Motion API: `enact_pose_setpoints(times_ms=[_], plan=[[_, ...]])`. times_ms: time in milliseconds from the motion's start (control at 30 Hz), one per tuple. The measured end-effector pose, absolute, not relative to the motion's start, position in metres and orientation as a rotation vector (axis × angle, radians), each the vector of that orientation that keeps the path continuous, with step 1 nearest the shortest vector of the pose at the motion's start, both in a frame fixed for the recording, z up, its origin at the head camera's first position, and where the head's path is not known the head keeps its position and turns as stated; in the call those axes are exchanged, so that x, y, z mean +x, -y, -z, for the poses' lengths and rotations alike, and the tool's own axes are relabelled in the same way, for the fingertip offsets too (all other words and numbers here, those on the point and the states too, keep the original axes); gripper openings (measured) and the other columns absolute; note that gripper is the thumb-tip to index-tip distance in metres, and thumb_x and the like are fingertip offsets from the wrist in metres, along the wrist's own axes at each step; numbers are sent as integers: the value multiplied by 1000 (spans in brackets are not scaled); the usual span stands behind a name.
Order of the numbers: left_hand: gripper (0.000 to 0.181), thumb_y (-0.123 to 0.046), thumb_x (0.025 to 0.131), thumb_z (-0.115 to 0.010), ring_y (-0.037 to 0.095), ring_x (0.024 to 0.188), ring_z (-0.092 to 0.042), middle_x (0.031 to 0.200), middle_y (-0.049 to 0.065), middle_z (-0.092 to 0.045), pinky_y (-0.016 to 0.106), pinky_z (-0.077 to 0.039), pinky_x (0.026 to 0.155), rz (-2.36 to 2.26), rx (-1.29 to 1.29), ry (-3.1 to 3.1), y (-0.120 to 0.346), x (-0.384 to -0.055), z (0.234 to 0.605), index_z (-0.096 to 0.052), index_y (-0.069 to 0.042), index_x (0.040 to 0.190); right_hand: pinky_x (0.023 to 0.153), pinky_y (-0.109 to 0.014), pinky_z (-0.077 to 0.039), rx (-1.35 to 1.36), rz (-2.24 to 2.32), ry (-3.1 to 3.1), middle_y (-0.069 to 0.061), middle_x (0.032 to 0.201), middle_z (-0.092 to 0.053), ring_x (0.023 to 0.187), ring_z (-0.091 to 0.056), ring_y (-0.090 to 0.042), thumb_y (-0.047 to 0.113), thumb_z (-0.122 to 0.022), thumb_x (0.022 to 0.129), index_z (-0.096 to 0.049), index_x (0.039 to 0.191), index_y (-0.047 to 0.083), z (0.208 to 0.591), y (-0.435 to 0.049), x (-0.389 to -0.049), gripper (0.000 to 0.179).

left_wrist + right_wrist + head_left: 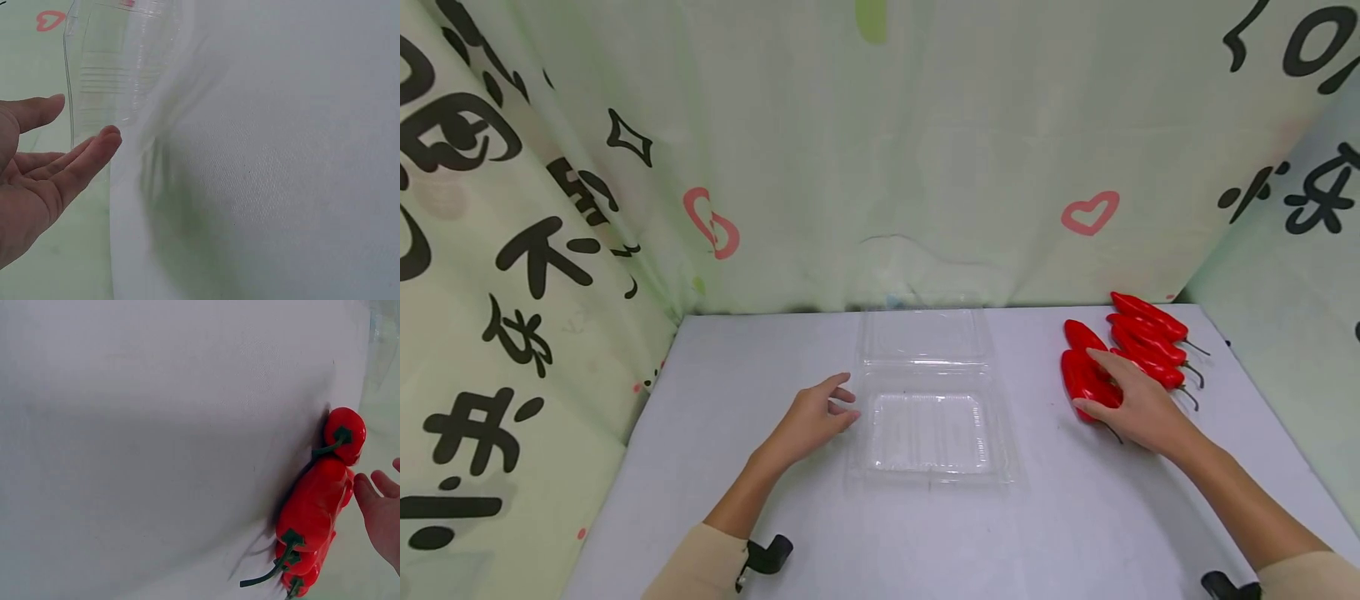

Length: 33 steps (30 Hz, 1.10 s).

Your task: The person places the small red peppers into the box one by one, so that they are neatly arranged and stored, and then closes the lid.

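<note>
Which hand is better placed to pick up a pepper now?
Right, likely: the right hand is at the red peppers, while the left hand is beside the clear container, away from them.

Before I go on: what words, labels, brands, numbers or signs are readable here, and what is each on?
"不" (likely): large black character on the left part of the curtain.
Other black characters across the curtain: stylised, skewed, folded or cut off; I cannot read them surely.
Pink heart and star outline, on the curtain: drawings, not words.
Clear container: no readable text.
Red peppers: no readable text.
</note>
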<state>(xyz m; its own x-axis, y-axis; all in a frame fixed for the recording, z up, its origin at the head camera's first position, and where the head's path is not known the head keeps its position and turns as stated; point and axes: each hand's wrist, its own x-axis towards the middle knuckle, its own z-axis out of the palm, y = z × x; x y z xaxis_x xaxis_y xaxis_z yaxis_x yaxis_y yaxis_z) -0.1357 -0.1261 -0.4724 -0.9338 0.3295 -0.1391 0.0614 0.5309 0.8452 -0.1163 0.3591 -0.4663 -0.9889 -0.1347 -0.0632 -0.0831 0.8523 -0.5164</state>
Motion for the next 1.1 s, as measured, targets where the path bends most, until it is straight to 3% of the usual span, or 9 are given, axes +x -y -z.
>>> enact_pose_setpoints(times_ms=[267, 667, 1100], plan=[[60, -3, 95, -69, 24, 83, -75, 110, 16, -72, 34, -66, 70, -1518, 188, -2323, 122, -137, 474, -46, 4, 150, 81, -63, -62, -166, 785, -2927, -32, 144, -45, 127, -45, -53, 30, -91, 78, -35, 155, -4, 466, -358, -121, 101], [59, 3, 94, -69, 20, 63, -71, 101, 18, -68, 37, -65, 61, -1615, 122, -2162, 122, -139, 475, -46, 6, 149, 83, -60, -62, -136, 805, -2933, -32, 138, -51, 121, -52, -51, 29, -90, 79, -39, 151, -6, 466, -354, -127, 94], [57, 5, 94, -68, 19, 64, -70, 99, 18, -65, 38, -65, 59, -1614, 137, -2135, 123, -140, 476, -48, 5, 147, 82, -63, -62, -115, 703, -2943, -35, 140, -48, 124, -46, -55, 31, -90, 78, -41, 149, -8, 471, -346, -129, 95]])
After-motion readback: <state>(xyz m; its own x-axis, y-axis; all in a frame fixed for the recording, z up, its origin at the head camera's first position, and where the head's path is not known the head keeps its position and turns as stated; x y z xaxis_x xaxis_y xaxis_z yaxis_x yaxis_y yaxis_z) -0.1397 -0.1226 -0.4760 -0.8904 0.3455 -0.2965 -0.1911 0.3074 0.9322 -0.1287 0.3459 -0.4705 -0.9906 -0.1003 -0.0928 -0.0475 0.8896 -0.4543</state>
